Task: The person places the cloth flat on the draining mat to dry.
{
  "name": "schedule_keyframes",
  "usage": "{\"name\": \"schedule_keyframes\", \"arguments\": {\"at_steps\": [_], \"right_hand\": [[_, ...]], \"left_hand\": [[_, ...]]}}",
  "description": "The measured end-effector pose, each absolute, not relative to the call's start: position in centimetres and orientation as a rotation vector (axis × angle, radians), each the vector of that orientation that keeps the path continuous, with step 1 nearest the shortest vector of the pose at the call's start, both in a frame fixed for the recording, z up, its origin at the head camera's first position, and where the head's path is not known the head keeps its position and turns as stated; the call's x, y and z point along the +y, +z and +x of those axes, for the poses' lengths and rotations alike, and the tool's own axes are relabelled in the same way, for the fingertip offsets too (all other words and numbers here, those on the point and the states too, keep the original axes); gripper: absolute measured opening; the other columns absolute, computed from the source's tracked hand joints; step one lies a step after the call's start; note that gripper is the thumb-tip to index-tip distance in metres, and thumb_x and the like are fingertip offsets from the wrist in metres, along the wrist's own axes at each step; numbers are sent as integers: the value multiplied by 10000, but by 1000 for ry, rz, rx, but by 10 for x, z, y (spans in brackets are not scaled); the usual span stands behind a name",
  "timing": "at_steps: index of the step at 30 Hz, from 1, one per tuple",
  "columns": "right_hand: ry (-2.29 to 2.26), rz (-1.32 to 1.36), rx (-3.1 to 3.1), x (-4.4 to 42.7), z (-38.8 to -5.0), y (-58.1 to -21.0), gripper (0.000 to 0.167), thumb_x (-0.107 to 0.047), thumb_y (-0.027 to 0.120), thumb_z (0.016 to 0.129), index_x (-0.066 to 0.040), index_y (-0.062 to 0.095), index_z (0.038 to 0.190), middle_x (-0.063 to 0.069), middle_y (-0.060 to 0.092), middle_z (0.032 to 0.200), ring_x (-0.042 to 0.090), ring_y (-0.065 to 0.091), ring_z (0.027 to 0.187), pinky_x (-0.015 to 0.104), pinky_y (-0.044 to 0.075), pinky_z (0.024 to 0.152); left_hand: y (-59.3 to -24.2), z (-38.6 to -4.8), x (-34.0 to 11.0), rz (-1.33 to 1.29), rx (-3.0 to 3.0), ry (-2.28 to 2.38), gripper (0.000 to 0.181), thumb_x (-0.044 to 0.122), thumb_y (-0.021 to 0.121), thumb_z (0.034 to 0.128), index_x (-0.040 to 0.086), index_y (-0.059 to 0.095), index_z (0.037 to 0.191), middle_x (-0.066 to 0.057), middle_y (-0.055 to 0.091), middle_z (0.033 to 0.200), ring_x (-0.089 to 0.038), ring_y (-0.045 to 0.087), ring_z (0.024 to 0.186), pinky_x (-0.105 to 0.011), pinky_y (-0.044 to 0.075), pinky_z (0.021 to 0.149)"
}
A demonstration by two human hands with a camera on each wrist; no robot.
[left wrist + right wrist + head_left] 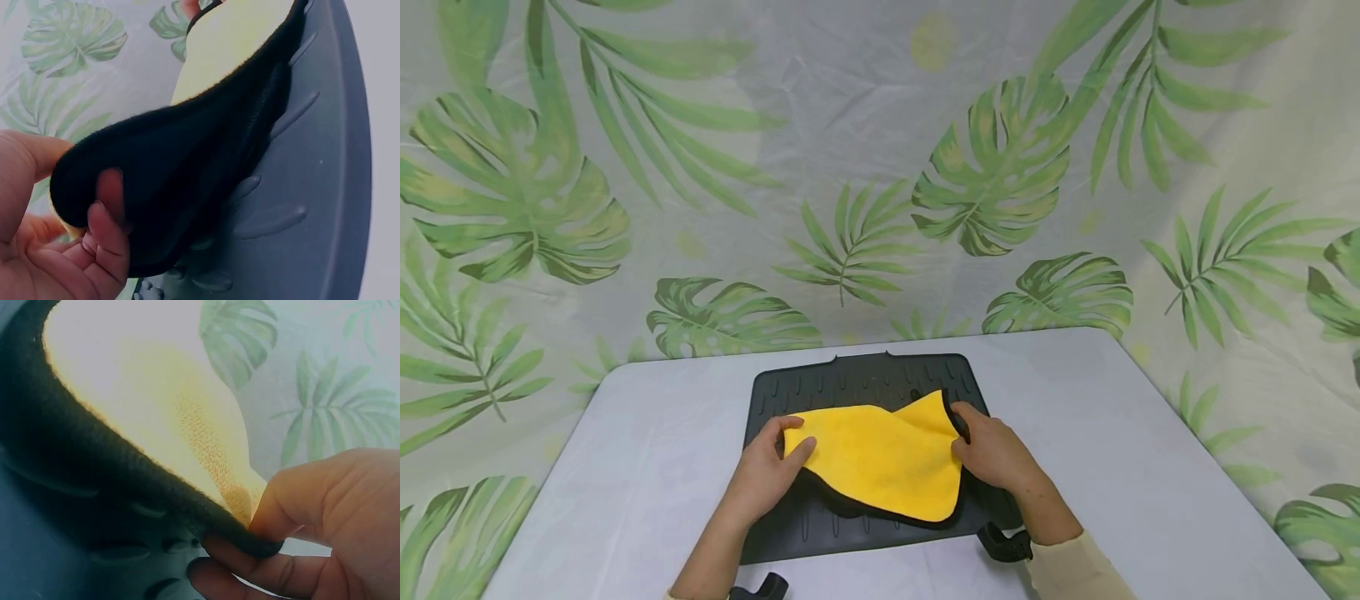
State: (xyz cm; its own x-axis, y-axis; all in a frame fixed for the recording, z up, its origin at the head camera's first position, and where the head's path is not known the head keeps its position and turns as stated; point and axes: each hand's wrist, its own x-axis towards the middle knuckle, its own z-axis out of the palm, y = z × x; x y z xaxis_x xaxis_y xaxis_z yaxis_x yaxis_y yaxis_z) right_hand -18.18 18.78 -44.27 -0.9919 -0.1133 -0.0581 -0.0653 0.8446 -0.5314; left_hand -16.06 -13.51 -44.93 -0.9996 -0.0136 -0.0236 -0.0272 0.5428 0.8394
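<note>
No readable text, label, brand, number or sign appears in the head view or in either wrist view.
</note>
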Motion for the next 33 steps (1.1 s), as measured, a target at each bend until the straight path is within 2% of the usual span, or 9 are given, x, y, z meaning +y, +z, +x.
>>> {"name": "schedule_keyframes", "arguments": {"at_steps": [5,7,9,11,14,18,26,30,33], "right_hand": [[-878,-150,2908,186,-182,-442,589,-112,604,937,-71,454,1505,12,472,607,158,479,549,290,412,568],[-885,-150,2901,186,-182,-442,589,-117,607,938,-68,456,1505,10,476,612,157,484,556,291,416,573],[-876,-151,2902,186,-182,-442,584,-127,610,938,-63,464,1500,9,507,634,157,510,593,305,449,612],[-859,-149,2908,186,-183,-443,575,-132,614,936,-58,478,1490,20,589,704,166,545,649,334,493,665],[-831,-155,2919,187,-183,-444,563,-134,621,934,-47,495,1476,106,733,966,196,602,772,421,560,764],[-817,-154,2917,186,-182,-445,551,-152,618,944,-42,500,1471,212,683,1310,247,648,922,527,575,889],[-880,-161,2949,181,-182,-445,534,-262,636,1000,-27,506,1461,215,652,1366,318,690,1100,546,569,954],[-955,-157,2963,178,-182,-446,511,-282,651,1005,-51,522,1442,190,672,1330,280,684,1061,513,579,932],[-1017,-174,2978,176,-183,-447,425,-272,657,1008,-56,582,1366,135,720,1188,210,669,936,430,594,859]], "left_hand": [[-453,-163,-136,-118,2681,1530,749,347,635,1013,15,288,1587,-242,676,1307,-228,716,1011,-461,606,914],[-455,-163,-137,-152,2668,1532,759,390,603,1026,7,274,1592,-225,708,1248,-216,717,993,-478,594,928],[-455,-163,-138,-165,2657,1549,713,399,586,1035,-2,332,1567,-197,733,1186,-195,711,948,-429,597,872],[-456,-163,-138,-172,2646,1575,618,391,585,1037,-8,457,1491,-157,749,1104,-179,699,899,-365,589,805],[-456,-164,-138,-183,2625,1613,475,372,597,1034,-6,610,1322,-103,744,969,-166,664,804,-284,539,692],[-457,-164,-137,-203,2603,1626,396,378,609,1026,5,670,1146,-75,710,864,-171,622,719,-282,517,631],[-457,-163,-137,-171,2635,1554,347,372,640,1008,40,737,987,-62,655,819,-170,567,694,-263,463,591],[-458,-163,-138,-178,2672,1525,385,399,628,1013,46,769,952,-42,626,759,-165,534,662,-252,417,554],[-457,-164,-139,-229,2692,1508,471,474,618,1004,67,743,803,-13,533,653,-160,473,591,-243,347,507]]}}
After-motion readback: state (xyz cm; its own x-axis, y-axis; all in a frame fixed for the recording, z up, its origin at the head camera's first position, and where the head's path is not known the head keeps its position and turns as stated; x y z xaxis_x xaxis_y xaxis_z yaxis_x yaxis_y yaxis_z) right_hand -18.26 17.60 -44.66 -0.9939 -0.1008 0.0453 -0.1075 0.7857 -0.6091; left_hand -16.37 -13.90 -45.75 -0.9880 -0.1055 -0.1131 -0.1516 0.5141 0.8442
